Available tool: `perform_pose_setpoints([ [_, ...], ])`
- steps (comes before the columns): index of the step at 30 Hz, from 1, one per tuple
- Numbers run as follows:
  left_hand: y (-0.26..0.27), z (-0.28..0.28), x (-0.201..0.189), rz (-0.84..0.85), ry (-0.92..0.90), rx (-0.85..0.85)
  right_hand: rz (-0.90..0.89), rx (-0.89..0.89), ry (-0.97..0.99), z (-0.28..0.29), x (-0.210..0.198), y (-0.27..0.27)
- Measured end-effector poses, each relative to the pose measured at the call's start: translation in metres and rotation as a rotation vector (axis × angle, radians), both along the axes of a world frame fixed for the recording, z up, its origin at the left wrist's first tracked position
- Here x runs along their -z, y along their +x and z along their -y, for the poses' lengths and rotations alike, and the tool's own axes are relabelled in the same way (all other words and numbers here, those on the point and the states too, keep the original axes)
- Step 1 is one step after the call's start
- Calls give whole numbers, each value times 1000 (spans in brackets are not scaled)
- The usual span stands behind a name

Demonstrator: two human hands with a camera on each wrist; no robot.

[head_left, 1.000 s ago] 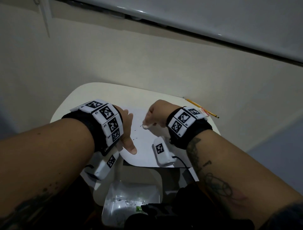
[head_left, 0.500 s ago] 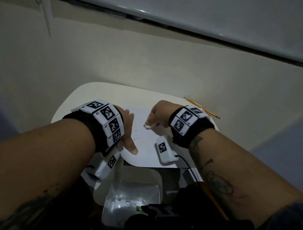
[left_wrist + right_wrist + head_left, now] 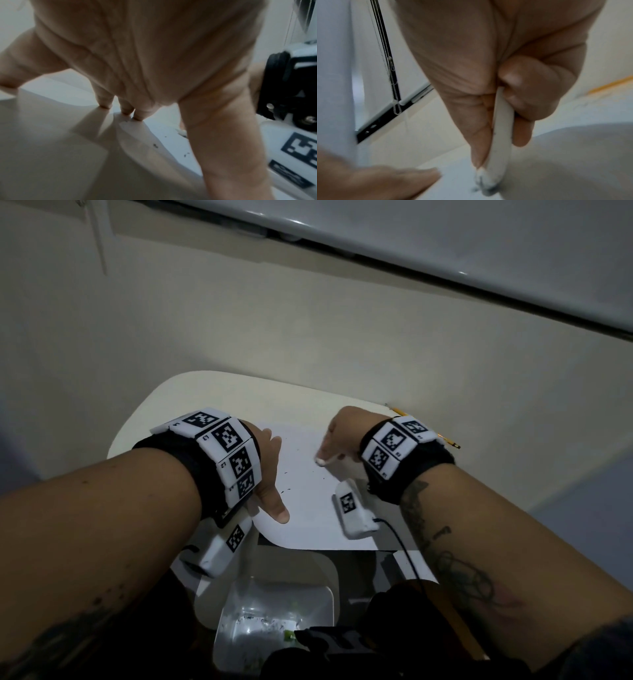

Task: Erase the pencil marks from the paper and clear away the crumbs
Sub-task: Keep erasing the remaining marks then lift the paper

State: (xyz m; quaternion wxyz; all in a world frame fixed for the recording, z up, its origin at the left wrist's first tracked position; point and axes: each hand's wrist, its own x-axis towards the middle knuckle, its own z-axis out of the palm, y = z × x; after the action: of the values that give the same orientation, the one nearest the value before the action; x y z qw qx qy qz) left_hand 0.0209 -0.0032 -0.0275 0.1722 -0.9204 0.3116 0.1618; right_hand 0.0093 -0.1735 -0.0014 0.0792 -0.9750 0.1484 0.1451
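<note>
A white sheet of paper (image 3: 308,508) lies on the small cream table (image 3: 191,398). Dark eraser crumbs (image 3: 285,491) dot its middle, also seen as crumbs (image 3: 155,145) in the left wrist view. My left hand (image 3: 269,474) lies flat on the paper's left part, with straight fingertips (image 3: 126,112) pressing down and the thumb spread toward me. My right hand (image 3: 337,436) pinches a thin white eraser (image 3: 323,462) between thumb and fingers. The eraser (image 3: 500,142) has a grey smudged tip that touches the paper or hovers just above it, at the sheet's right side.
A yellow pencil (image 3: 445,438) lies at the table's far right edge, behind my right wrist. Below the table's near edge stands a white bin (image 3: 274,628) with small scraps inside. A cream wall rises directly behind the table.
My right hand with the eraser has shifted slightly away from me and to the right across the paper. The left hand has stayed pressed in place.
</note>
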Motion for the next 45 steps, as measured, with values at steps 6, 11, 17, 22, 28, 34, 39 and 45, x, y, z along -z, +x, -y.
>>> perform_pose_setpoints([
  [6, -1, 3, -3, -9, 25, -1, 75, 47, -44, 28, 3, 7],
  [11, 1, -2, 0, -7, -11, -6, 21, -22, 124, -15, 0, 8],
  [17, 0, 1, -2, -14, 15, -17, 21, 118, -47, 29, 1, 7],
  [22, 2, 1, -2, -14, 24, -6, 34, 2, 65, -4, -4, 10],
  [28, 2, -1, -2, -16, 18, -9, 26, 64, 15, 10, 7, 10],
  [34, 3, 1, 0, -10, 16, -10, 61, 59, 103, 12, -9, 8],
  [39, 5, -2, 0, -46, 2, -42, 18, -7, 134, -6, 1, 8],
  [45, 4, 0, 2, -16, 18, -3, 12, 94, -72, 37, 1, 21],
])
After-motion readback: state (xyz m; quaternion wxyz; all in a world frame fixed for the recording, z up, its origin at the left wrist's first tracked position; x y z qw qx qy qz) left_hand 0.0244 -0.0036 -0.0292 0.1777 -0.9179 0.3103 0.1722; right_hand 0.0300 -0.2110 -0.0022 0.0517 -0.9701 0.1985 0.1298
